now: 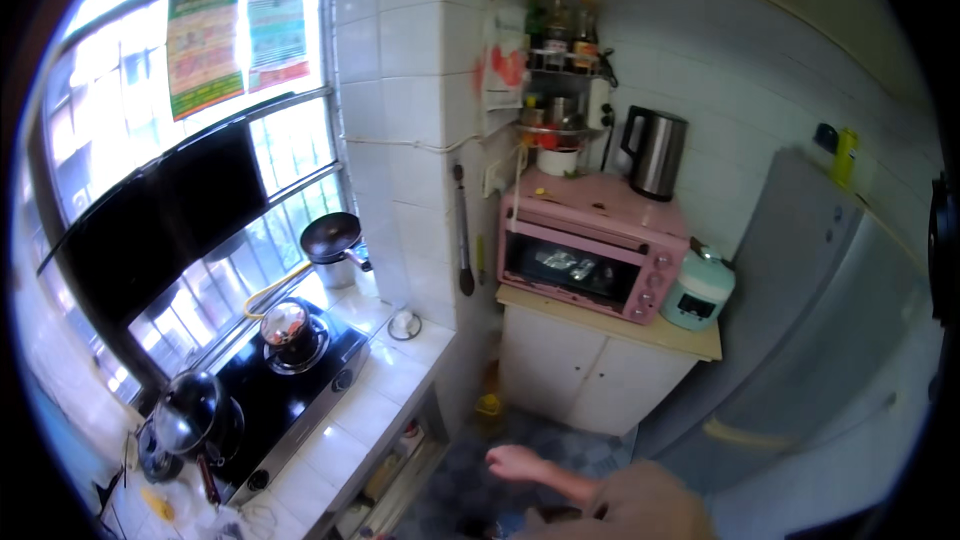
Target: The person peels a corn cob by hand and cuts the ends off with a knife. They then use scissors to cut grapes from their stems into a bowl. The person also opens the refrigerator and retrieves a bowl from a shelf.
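My right hand (514, 462) reaches in from the lower right, in front of a loose brown sleeve (645, 502). It is over the dark tiled floor, its fingers look curled, and blur hides whether anything is in them. Nearest below the cabinet stands an oil bottle with a yellow cap (488, 405). My left hand is out of view. To the left, a gas stove (281, 405) carries a lidded wok (187, 412) and a small pot with a clear lid (286, 324).
A pink toaster oven (592, 210) bears a steel kettle (664, 154); a mint rice cooker (697, 289) is beside it on a white cabinet (555, 375). The grey refrigerator (757, 300) stands at right. A tiled counter edge (390, 427) runs along the left.
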A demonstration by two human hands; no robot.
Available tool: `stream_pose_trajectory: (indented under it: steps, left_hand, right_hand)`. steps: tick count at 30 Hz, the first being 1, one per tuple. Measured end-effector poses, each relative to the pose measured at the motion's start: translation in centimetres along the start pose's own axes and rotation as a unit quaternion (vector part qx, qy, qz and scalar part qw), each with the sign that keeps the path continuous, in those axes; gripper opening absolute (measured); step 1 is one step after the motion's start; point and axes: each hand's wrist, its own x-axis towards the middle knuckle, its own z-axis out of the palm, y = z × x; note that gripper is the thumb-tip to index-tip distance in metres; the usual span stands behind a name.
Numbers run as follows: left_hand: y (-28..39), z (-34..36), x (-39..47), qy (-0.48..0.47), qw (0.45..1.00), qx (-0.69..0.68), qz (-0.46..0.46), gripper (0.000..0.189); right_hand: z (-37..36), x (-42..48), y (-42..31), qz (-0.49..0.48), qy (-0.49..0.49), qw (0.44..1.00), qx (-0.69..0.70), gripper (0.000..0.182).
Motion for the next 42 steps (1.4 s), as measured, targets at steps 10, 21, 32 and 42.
stream_pose_trajectory:
  steps: [10,21,32,42]
  left_hand:
    - [-4.0,6.7,5.8,-0.099,0.991,-0.034,-0.086,0.019]
    - [-7.2,18.1,19.2,-0.068,0.997,-0.032,-0.031,0.018]
    - [-9.5,33.9,31.7,-0.101,0.994,-0.029,-0.014,0.019]
    - [-10.5,36.9,39.0,-0.147,0.985,0.011,-0.084,0.017]
  right_hand:
    - [-19.5,1.5,4.4,0.06,0.383,0.918,0.085,0.017]
    - [-53.9,16.6,17.4,0.021,0.467,0.87,-0.16,0.031]
    - [-60.8,28.8,23.6,0.053,0.362,0.878,-0.31,0.036]
    - [-61.6,24.1,24.0,0.04,0.351,0.899,-0.259,0.039]
